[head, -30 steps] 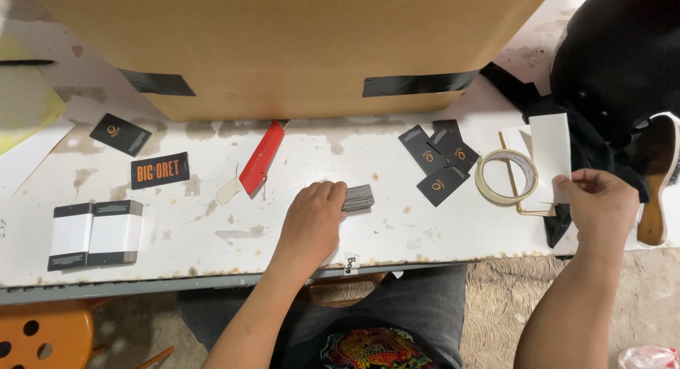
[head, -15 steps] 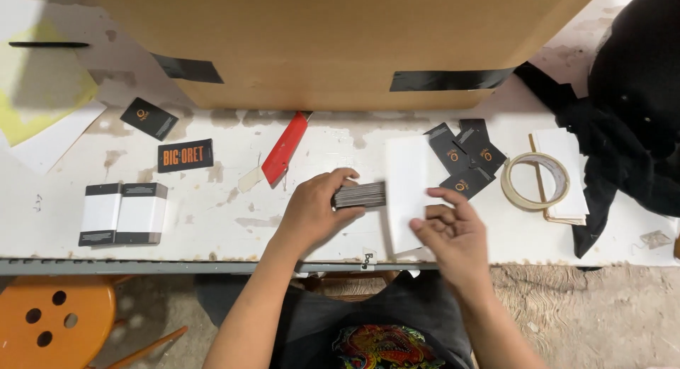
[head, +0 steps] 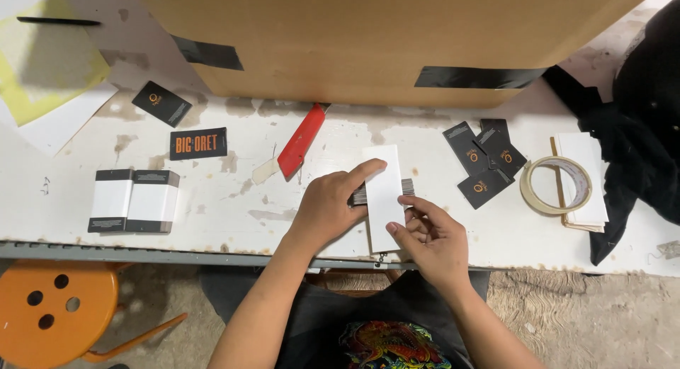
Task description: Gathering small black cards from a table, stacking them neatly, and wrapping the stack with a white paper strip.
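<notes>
At the front edge of the white, paint-worn desk (head: 212, 213), the two hands meet over a white paper strip (head: 383, 192) laid across a small stack of dark cards (head: 361, 194). The left hand (head: 327, 207) lies palm down on the stack, its forefinger stretched along the top of the strip and pressing it flat. The right hand (head: 433, 238) pinches the strip's lower right edge between thumb and fingertips, the other fingers curled under. The strip stands lengthwise, running from mid-desk down to the desk's near rim, and the card stack shows only as thin grey edges on either side of it.

Just left of the hands lies a red utility knife (head: 301, 141), tilted, its tip toward a large cardboard box (head: 382, 36) sealed with black tape at the back of the desk. Farther left sit two banded card bundles (head: 134, 201) side by side, a black card with orange lettering (head: 198, 143) and a single black card (head: 161, 103) beyond it. To the right, well apart from the hands, loose black cards (head: 485, 163) overlap in a small heap, next to a roll of tape (head: 556, 185) resting on a pile of white strips (head: 584, 178). Black cloth (head: 637, 135) drapes over the desk's right end. An orange stool (head: 53, 312) stands below at the left.
</notes>
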